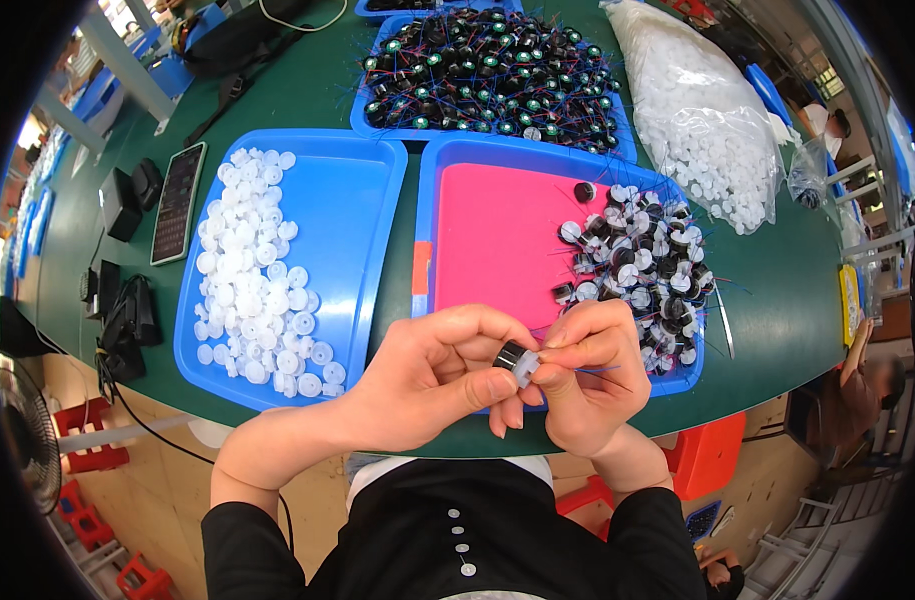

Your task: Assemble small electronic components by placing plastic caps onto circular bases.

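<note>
Just in front of my body, my left hand [412, 375] grips a small black cylindrical motor [513, 356] between thumb and fingers. A whitish plastic piece [526, 368] sits at its end facing my right hand [597, 375]. The right thumb and fingertips are pinched together against that end, and thin wire shows beside them. Beyond my hands lies a blue tray with a pink liner [487, 230]. A heap of black motors with white caps [637, 260] fills its right side. To the left, a blue tray [352, 200] holds a pile of white plastic discs [252, 270].
Farther back, another blue tray [625, 135] is heaped with wired black motors [487, 75]. A clear bag of white parts [692, 120] lies at the back right. A calculator-like device [178, 205] and black adapters [127, 310] lie left. Tweezers [724, 320] rest beside the right tray.
</note>
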